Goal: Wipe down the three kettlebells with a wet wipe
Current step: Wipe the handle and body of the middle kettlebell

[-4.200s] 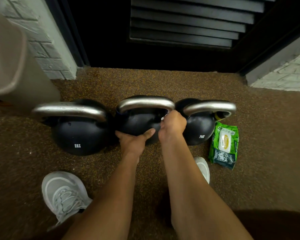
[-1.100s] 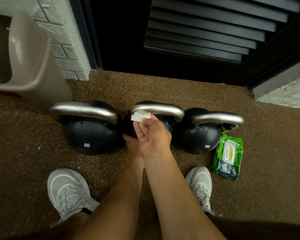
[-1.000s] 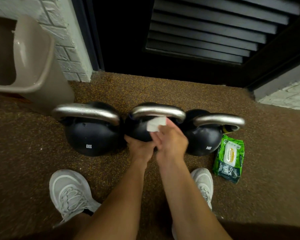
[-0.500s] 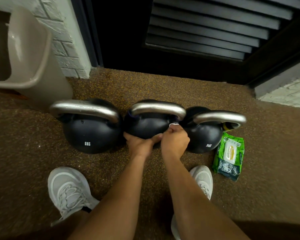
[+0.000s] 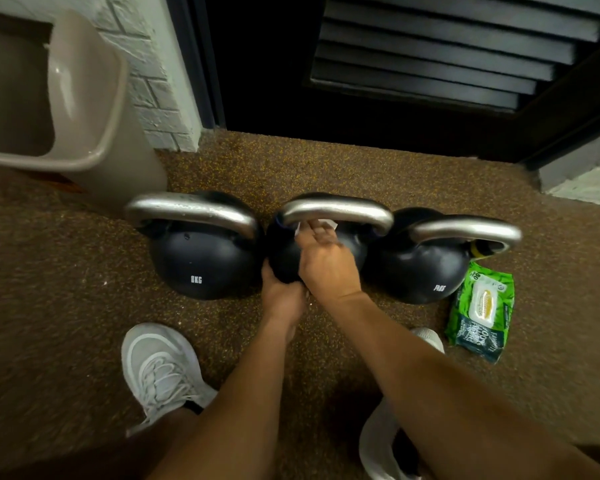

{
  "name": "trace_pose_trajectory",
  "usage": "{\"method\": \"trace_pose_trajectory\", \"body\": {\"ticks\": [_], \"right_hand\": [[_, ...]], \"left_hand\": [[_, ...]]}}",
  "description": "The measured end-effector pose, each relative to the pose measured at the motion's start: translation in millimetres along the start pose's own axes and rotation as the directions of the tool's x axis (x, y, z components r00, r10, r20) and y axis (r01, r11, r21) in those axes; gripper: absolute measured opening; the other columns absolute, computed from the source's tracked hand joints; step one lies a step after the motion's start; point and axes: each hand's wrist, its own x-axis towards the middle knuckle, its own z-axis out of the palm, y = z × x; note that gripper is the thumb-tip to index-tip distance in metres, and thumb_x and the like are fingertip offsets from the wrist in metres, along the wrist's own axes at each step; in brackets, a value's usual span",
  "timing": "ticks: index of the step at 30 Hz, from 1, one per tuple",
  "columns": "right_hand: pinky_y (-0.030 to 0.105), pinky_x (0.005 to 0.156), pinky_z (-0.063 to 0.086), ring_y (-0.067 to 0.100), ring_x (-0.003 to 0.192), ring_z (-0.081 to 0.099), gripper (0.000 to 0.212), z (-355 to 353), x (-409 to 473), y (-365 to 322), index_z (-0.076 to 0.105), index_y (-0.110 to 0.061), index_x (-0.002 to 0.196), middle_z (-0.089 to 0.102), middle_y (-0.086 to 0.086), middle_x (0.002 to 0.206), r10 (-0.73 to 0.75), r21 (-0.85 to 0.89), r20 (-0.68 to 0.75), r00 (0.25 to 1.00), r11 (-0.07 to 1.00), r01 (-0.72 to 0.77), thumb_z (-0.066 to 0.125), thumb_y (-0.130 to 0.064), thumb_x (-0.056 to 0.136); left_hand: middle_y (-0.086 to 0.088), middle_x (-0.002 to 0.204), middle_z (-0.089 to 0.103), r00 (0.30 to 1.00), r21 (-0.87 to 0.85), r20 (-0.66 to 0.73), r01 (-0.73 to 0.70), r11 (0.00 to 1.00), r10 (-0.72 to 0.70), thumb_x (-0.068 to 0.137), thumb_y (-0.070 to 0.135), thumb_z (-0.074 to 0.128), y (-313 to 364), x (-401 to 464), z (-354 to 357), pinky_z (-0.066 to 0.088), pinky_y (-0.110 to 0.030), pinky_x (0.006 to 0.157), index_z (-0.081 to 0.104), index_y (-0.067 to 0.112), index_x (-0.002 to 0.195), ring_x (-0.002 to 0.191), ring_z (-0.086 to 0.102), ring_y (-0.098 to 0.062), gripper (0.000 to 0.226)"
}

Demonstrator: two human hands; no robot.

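Observation:
Three black kettlebells with silver handles stand in a row on the brown floor: the left kettlebell (image 5: 201,261), the middle kettlebell (image 5: 336,211) and the right kettlebell (image 5: 420,268). My right hand (image 5: 328,266) presses a white wet wipe (image 5: 326,224) against the upper body of the middle one, just under its handle. Most of the wipe is hidden by my fingers. My left hand (image 5: 281,296) rests against the lower front of the same kettlebell.
A green wet wipe pack (image 5: 482,306) lies on the floor right of the kettlebells. A beige plastic bin (image 5: 94,133) stands at the left by a white brick wall. A dark louvred door (image 5: 430,57) is behind. My white shoes (image 5: 160,368) are near.
My right hand has swept the wipe back and forth over the middle kettlebell, from its right side half a second ago to the upper left under the handle now. My left hand has stayed put.

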Motion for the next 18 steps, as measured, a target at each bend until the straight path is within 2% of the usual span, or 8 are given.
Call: {"method": "trace_pose_trajectory", "body": {"ticks": [3, 5, 7, 8, 10, 12, 15, 18], "right_hand": [[0.041, 0.099, 0.052, 0.033, 0.118, 0.062, 0.047, -7, -10, 13, 0.067, -0.002, 0.122, 0.066, 0.019, 0.124, -0.126, -0.02, 0.091, 0.988, 0.992, 0.128, 0.043, -0.009, 0.081], [0.042, 0.091, 0.056, 0.031, 0.113, 0.065, 0.041, -16, -18, 5, 0.07, -0.011, 0.116, 0.068, 0.015, 0.123, -0.124, 0.091, 0.22, 0.968, 0.99, 0.106, 0.048, -0.012, 0.082], [0.037, 0.083, 0.058, 0.026, 0.098, 0.071, 0.029, -24, -25, -5, 0.073, -0.019, 0.106, 0.075, 0.006, 0.107, -0.027, 0.264, 0.255, 0.966, 0.964, -0.042, 0.052, -0.016, 0.086], [0.033, 0.082, 0.057, 0.021, 0.092, 0.071, 0.024, -28, -25, -7, 0.074, -0.02, 0.101, 0.076, 0.002, 0.099, 0.071, 0.388, 0.245, 0.967, 0.907, -0.165, 0.054, -0.015, 0.088], [0.031, 0.081, 0.056, 0.014, 0.084, 0.071, 0.017, -38, -19, -5, 0.075, -0.019, 0.09, 0.076, -0.001, 0.089, 0.278, 0.625, 0.286, 0.917, 0.671, -0.399, 0.063, -0.007, 0.09], [0.03, 0.077, 0.057, 0.013, 0.081, 0.071, 0.018, -46, -16, 2, 0.076, -0.02, 0.082, 0.076, 0.0, 0.085, 0.361, 0.744, 0.356, 0.862, 0.448, -0.495, 0.069, -0.004, 0.088], [0.024, 0.073, 0.057, 0.009, 0.079, 0.072, 0.018, -54, -20, 3, 0.077, -0.021, 0.081, 0.076, -0.002, 0.083, 0.354, 0.76, 0.397, 0.847, 0.391, -0.52, 0.072, -0.004, 0.085], [0.024, 0.073, 0.056, 0.007, 0.078, 0.071, 0.017, -51, -25, -1, 0.078, -0.019, 0.082, 0.075, -0.003, 0.081, 0.352, 0.741, 0.437, 0.828, 0.38, -0.553, 0.071, -0.004, 0.085]], "left_hand": [[-0.004, 0.129, 0.068, 0.999, -0.012, -0.04, -0.022, 1.0, 0.022, 0.082, -0.012, 0.058, -6, 0, -3, 0.053, -0.046, 0.105, 0.045, 0.029, 0.151, 0.117, 0.066, -0.023, 0.082], [-0.011, 0.113, 0.071, 0.992, -0.095, -0.118, -0.059, 0.994, 0.048, 0.087, -0.017, 0.053, -5, -9, 0, 0.057, -0.034, 0.093, 0.055, 0.005, 0.142, 0.103, 0.067, -0.023, 0.059], [-0.012, 0.1, 0.068, 0.977, -0.183, -0.199, -0.12, 0.976, 0.082, 0.089, -0.02, 0.051, -3, -22, 1, 0.054, -0.023, 0.077, 0.061, -0.007, 0.126, 0.095, 0.064, -0.025, 0.04], [-0.012, 0.103, 0.068, 0.966, -0.198, -0.233, -0.159, 0.967, 0.111, 0.089, -0.02, 0.051, -1, -28, 1, 0.053, -0.02, 0.076, 0.064, -0.004, 0.121, 0.097, 0.064, -0.024, 0.037], [-0.007, 0.114, 0.07, 0.958, -0.206, -0.227, -0.221, 0.953, 0.173, 0.088, -0.019, 0.051, 3, -37, 0, 0.053, -0.018, 0.078, 0.065, 0.004, 0.123, 0.103, 0.066, -0.02, 0.044], [-0.003, 0.118, 0.073, 0.97, -0.218, -0.13, -0.23, 0.948, 0.206, 0.088, -0.018, 0.051, 7, -46, -1, 0.053, -0.023, 0.084, 0.065, 0.01, 0.129, 0.108, 0.068, -0.016, 0.051], [0.003, 0.1, 0.079, 0.978, -0.232, -0.057, -0.208, 0.95, 0.2, 0.093, -0.008, 0.059, 11, -54, 0, 0.056, -0.029, 0.088, 0.072, 0.013, 0.115, 0.095, 0.072, -0.009, 0.033], [-0.007, 0.099, 0.077, 0.973, -0.19, -0.091, -0.224, 0.956, 0.21, 0.092, 0.005, 0.07, 14, -63, 1, 0.057, -0.037, 0.089, 0.074, 0.01, 0.103, 0.095, 0.072, -0.018, 0.012]]}}
